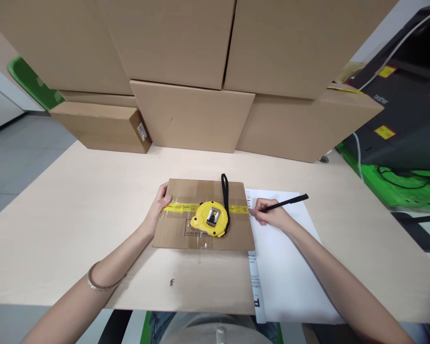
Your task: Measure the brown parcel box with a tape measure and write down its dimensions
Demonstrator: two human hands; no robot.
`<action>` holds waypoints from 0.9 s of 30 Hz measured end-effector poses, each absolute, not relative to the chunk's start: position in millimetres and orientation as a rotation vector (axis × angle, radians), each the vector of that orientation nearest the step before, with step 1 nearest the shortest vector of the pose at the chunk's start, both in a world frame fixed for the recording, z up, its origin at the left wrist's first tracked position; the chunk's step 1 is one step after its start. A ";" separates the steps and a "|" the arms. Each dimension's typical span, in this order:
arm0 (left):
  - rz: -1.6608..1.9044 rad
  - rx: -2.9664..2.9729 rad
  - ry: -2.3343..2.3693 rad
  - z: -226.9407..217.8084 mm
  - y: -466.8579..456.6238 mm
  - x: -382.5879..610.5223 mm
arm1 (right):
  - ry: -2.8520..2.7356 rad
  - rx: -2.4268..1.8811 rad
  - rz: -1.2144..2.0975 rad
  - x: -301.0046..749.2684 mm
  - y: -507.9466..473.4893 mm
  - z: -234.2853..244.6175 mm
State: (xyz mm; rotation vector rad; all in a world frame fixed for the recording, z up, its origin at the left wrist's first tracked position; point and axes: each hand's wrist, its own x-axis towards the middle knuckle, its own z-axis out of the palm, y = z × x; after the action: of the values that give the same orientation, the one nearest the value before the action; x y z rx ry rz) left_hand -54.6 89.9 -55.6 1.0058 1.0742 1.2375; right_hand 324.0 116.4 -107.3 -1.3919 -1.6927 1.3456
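A small cardboard box (175, 234) with clear tape and a yellow printed strip lies in the middle of the table. On top of it rests a yellow tape measure (202, 210) with a black wrist strap (225, 191). My left hand (158, 206) grips the box's left side, thumb over the top edge. In my right hand (270, 215) is a black pen (288, 200), its tip near the box's right edge. That hand lies over white paper (290, 267), which has a printed strip along its left side next to the box.
Large cardboard boxes (193, 114) stand in a wall along the table's back. A flatter box (96, 126) sits at the back left. At right, a dark printer (390, 110) with yellow labels stands on a green surface (376, 184) with cables. The table's front edge is close to my body.
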 end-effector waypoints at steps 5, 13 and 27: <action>1.247 0.994 1.060 -55.1 89.3 -53.9 | -1.708 -1.398 1.353 323.5 116.5 -105.4; 1.237 0.989 1.066 -53.2 89.4 -53.4 | -1.675 -1.420 1.366 323.4 118.1 -107.9; 1.255 0.977 1.050 -53.6 89.2 -53.4 | -1.694 -1.427 1.383 322.0 117.8 -102.4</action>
State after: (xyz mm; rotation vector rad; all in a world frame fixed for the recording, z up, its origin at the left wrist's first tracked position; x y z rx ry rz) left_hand -53.4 89.2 -53.6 0.9767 1.0501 1.2549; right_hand 322.0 117.8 -102.4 -1.4268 -1.6937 1.3832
